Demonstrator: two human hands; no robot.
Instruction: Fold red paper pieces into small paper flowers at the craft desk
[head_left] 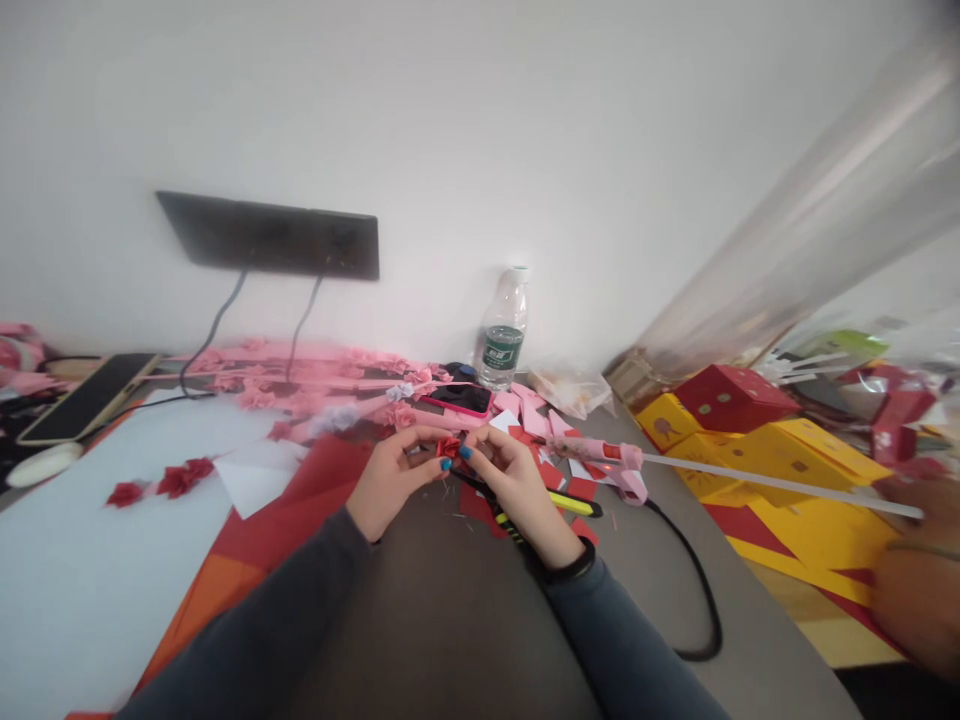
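Note:
Between my fingertips is a small red paper flower (449, 449), partly covered by thumbs and fingers. My left hand (397, 478) pinches it from the left, and my right hand (514, 480) from the right. Both hands are above the grey table (420, 630), near its middle. Just right of my right hand lies a pink glue gun (600, 452) with a long white glue stick (780, 485) sticking out behind it. A cutter with a yellow handle (574, 502) is partly hidden under my right wrist. Finished red paper flowers (185, 477) rest on white sheets at the left.
A water bottle (504, 335) stands against the wall. Red paper sheets (300, 505) and paper scraps surround my hands. Pink paper flowers (259, 395) line the back, with a phone (90, 398) at left. Yellow and red boxes (787, 455) and another person's hand (919, 580) are at right.

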